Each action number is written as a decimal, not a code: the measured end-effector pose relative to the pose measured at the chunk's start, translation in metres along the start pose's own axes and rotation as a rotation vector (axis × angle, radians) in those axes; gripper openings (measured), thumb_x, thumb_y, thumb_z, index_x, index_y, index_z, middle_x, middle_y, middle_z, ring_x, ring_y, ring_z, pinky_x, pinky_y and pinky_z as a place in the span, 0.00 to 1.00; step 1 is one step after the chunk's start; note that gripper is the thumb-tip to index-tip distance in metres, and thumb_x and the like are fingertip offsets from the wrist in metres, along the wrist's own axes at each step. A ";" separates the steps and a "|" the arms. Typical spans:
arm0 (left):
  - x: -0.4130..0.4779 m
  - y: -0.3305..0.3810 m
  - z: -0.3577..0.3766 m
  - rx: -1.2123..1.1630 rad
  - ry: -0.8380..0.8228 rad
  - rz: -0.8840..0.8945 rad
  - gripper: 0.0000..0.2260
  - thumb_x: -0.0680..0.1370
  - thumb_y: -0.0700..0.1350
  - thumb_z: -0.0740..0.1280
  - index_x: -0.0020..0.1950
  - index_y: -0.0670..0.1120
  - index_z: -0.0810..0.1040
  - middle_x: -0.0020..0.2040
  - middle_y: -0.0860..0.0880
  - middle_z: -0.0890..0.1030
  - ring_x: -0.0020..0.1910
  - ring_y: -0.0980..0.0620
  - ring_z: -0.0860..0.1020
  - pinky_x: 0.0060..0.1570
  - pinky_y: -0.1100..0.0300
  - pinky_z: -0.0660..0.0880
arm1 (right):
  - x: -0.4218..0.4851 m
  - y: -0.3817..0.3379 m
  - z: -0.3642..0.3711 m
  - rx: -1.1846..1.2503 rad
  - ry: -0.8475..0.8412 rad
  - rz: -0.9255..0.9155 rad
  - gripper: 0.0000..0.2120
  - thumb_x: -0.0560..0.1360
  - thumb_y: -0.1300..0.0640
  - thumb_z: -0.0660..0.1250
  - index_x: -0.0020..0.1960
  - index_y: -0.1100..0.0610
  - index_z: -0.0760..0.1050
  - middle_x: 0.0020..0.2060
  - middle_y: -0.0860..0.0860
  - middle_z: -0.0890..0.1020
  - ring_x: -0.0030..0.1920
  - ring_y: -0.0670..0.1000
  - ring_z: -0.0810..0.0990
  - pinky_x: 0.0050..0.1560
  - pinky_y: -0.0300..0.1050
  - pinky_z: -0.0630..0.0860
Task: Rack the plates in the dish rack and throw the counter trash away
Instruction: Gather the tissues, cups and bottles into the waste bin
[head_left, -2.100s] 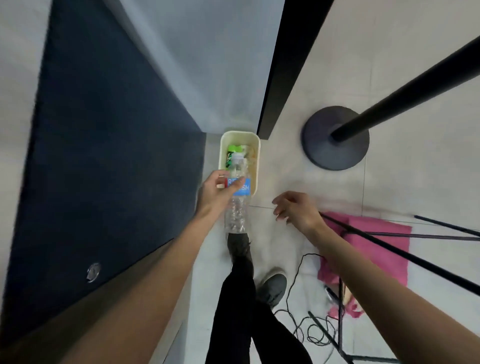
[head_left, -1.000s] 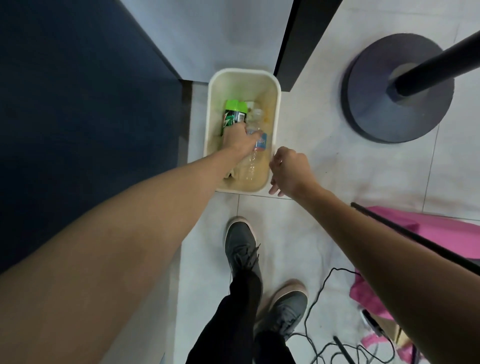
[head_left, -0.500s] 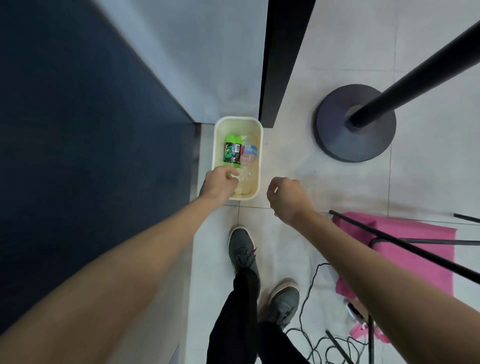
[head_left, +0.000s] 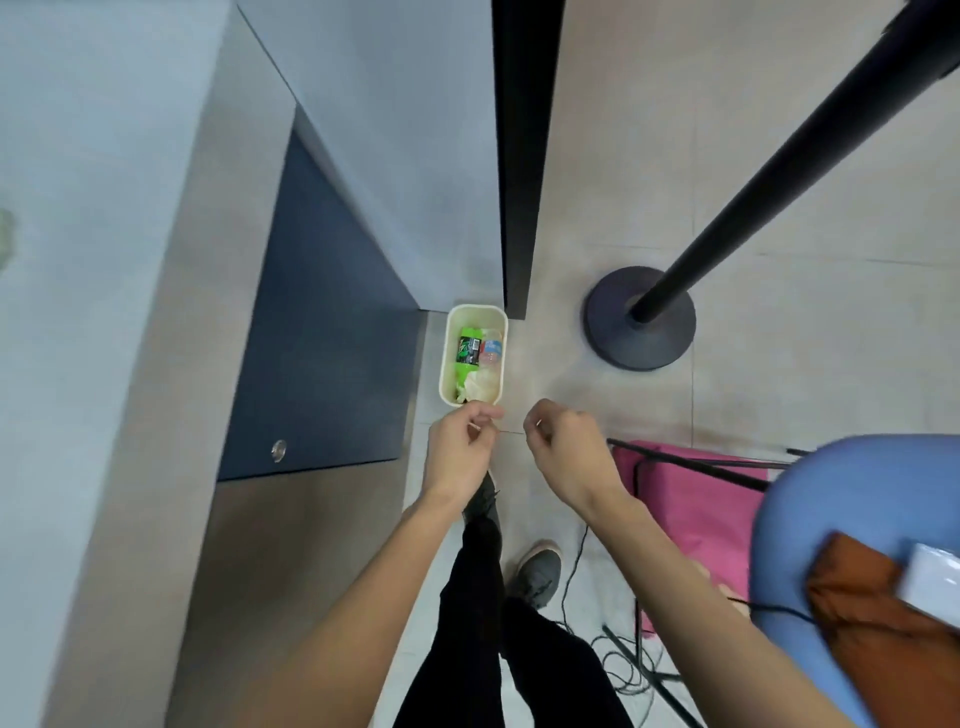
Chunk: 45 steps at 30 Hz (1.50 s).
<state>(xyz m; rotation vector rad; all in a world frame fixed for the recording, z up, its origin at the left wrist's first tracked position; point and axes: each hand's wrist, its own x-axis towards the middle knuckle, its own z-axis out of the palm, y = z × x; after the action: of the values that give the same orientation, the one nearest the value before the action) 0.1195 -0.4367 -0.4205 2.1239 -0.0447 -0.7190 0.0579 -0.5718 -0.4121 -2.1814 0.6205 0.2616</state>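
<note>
Down on the floor (head_left: 779, 374) sits the cream bin (head_left: 478, 316), and it's got the trash in it: a green bottle (head_left: 469, 349) lying along the left side, a clear bottle (head_left: 491, 351) with a blue label right beside it, touching, and crumpled pale wrappers (head_left: 479, 387) bunched at the near end. The bin is tucked between the dark blue cabinet door (head_left: 322, 332) on its left and the foot of a tall black panel (head_left: 517, 156) at its far right corner. Just this side of the rim, the left hand (head_left: 460, 452) hovers with its fingers curled in and the thumb against the forefinger, nothing in its grasp. The right hand (head_left: 566, 457) is alongside, a little apart, clenched loosely and just as empty. Further right, a round dark base (head_left: 613, 332) stands on the tiles with its pole (head_left: 779, 171) leaning up out of view. Nearer, a pink cloth (head_left: 691, 509) lies on the floor, a blue seat (head_left: 831, 499) carries an orange cloth (head_left: 872, 629), and a grey shoe (head_left: 540, 569) is planted by a thin black cable (head_left: 574, 571).
</note>
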 end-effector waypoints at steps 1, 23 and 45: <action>-0.016 0.010 -0.010 0.063 0.022 0.064 0.11 0.78 0.36 0.65 0.50 0.51 0.83 0.44 0.55 0.82 0.39 0.60 0.78 0.43 0.68 0.73 | -0.015 -0.011 -0.011 0.032 0.016 -0.029 0.04 0.76 0.59 0.62 0.44 0.57 0.75 0.31 0.52 0.78 0.33 0.56 0.74 0.35 0.48 0.72; -0.194 0.070 -0.221 0.017 0.376 0.227 0.09 0.80 0.40 0.65 0.51 0.50 0.84 0.43 0.59 0.82 0.44 0.61 0.80 0.44 0.70 0.73 | -0.129 -0.242 -0.062 0.048 -0.217 -0.614 0.13 0.78 0.58 0.65 0.38 0.43 0.72 0.33 0.40 0.78 0.37 0.45 0.77 0.37 0.35 0.71; -0.105 0.000 -0.426 0.319 0.710 -0.005 0.29 0.72 0.40 0.69 0.73 0.51 0.70 0.73 0.54 0.68 0.49 0.49 0.79 0.42 0.55 0.74 | 0.026 -0.396 0.020 -0.311 -0.259 -0.738 0.20 0.77 0.57 0.68 0.67 0.55 0.69 0.61 0.52 0.70 0.50 0.52 0.77 0.50 0.41 0.72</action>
<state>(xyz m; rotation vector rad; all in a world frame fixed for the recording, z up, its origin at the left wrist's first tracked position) 0.2490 -0.0956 -0.1768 2.5720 0.2442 0.0797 0.2855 -0.3550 -0.1683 -2.4510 -0.4041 0.2434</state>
